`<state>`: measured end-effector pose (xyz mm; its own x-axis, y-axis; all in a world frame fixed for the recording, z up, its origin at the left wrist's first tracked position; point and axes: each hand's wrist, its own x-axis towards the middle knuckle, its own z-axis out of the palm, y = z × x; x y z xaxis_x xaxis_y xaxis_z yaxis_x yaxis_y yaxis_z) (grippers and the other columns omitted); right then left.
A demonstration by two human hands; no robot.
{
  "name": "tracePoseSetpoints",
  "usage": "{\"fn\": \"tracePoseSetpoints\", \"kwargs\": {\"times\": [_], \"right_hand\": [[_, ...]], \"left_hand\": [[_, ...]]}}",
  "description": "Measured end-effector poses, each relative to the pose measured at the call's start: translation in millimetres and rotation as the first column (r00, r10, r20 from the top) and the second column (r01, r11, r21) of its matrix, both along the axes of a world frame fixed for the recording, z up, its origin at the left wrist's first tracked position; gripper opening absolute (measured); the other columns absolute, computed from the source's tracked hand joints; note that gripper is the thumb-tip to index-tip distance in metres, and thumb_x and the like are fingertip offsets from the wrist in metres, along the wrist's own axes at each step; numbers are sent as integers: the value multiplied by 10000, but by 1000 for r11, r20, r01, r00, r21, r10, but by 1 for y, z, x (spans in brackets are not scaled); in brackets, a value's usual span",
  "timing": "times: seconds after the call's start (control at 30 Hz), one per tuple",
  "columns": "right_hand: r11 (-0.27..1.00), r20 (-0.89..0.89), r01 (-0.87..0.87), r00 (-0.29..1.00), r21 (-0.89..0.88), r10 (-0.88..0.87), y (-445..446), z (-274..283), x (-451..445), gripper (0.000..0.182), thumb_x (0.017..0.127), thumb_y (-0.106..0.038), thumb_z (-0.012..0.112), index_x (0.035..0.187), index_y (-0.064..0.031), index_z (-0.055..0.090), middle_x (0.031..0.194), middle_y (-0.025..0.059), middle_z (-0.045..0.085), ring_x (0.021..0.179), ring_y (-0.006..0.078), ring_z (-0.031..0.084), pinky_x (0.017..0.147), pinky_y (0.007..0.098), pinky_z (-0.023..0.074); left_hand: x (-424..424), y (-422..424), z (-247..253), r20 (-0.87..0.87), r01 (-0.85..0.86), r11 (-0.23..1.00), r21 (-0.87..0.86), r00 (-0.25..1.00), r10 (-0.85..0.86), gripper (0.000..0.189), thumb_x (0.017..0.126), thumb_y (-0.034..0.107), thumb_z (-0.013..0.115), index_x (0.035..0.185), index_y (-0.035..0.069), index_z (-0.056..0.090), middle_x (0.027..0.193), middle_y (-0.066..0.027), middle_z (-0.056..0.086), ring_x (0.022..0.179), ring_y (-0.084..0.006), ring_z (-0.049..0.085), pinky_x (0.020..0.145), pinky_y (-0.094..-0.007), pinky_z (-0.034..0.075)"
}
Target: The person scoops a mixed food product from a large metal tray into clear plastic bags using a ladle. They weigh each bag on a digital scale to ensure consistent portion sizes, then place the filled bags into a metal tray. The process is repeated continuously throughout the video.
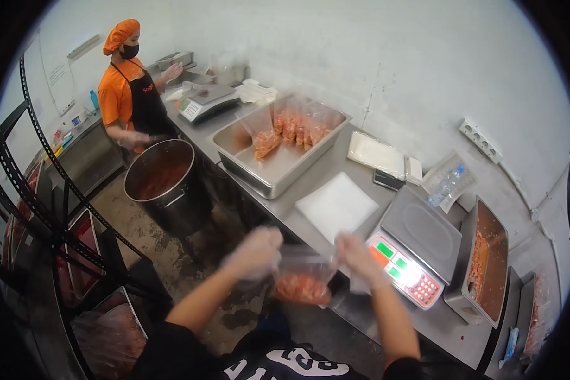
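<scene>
A clear plastic bag of chopped orange-pink food (pixel 302 288) hangs between my two gloved hands, in front of the table's edge. My left hand (pixel 259 251) grips one upper corner and my right hand (pixel 358 256) the other; both are blurred. Beyond my hands lies a stack of white sheets or flat bags (pixel 337 204). Right of my right hand stands a weighing scale (pixel 422 237) with lit green displays and a bare grey platform. Several filled bags (pixel 297 128) stand in a deep steel pan (pixel 270 183) farther back.
A steel pan of chopped food (pixel 479 266) stands right of the scale. Near the wall are a plastic water bottle (pixel 449 185) and a wrapped white pack (pixel 376 153). At left, a co-worker (pixel 128 90) stands behind a large pot (pixel 159 171), near a black metal rack (pixel 66 232).
</scene>
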<state>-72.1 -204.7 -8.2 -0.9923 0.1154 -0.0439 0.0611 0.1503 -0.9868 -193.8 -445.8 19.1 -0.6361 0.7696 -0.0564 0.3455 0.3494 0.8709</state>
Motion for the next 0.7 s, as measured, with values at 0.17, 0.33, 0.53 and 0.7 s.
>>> {"fn": "tracePoseSetpoints", "kwargs": {"times": [0.17,0.33,0.53,0.7], "right_hand": [[972,-329,-101,929,211,168,15,192,-138,139,768,-56,465,700,-107,354,654,-37,376,583,91,514,528,227,441],[919,-221,-173,939,353,262,50,242,-259,72,757,-50,461,730,-109,429,675,-33,403,595,91,421,521,246,415],[746,6,-166,977,645,212,101,163,-433,100,703,-20,463,726,-112,493,678,-3,472,570,123,456,506,312,413],[486,-359,270,928,831,98,111,60,-490,64,696,-35,514,747,-71,497,687,104,465,689,260,499,631,352,425]], "left_hand": [[-72,10,142,124,-203,726,657,979,162,186,806,112,560,915,111,409,701,45,388,509,-42,462,389,-194,437],[-145,38,175,289,-217,732,645,957,29,93,817,64,459,866,132,418,669,35,384,520,-38,441,439,-189,413],[-236,110,101,603,-529,685,501,781,163,139,782,-5,438,851,114,418,701,11,403,620,-80,492,637,-250,508],[-329,160,-2,765,-745,585,322,568,303,151,804,-34,426,850,109,416,756,-1,406,622,-116,487,665,-272,542]]}}
